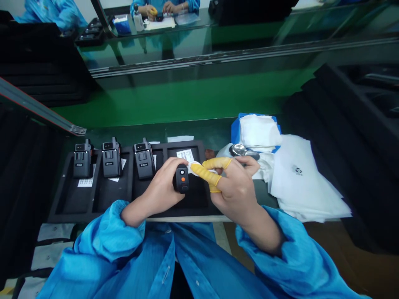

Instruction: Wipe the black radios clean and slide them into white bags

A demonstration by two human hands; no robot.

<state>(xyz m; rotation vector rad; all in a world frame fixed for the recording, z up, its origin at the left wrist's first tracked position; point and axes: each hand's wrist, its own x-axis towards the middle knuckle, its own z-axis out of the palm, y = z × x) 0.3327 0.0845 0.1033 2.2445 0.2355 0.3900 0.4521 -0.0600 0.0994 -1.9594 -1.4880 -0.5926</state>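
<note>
My left hand [163, 182] is wrapped round a black handheld radio [182, 179], held end-on so that a white and an orange button face up. Yellow finger cots cover some fingers of my right hand [233, 182]. Those fingers pinch a small white cloth [195, 167] at the radio's far right edge. Beneath both hands lies a black foam tray [177, 212] with compartments. Three similar radios marked Riton, one at the left [82, 160], one beside it [111, 158] and one nearer my left hand [144, 160], lean in its compartments with printed white labels.
Right of the tray, a blue box [236, 128] holds white cloths [260, 131]. A metal spoon-like object [239, 149] lies before it. White bags [304, 178] are piled farther right. Black foam trays are stacked at right [343, 124] and left [40, 66]. Across the bench, a person [168, 6] works.
</note>
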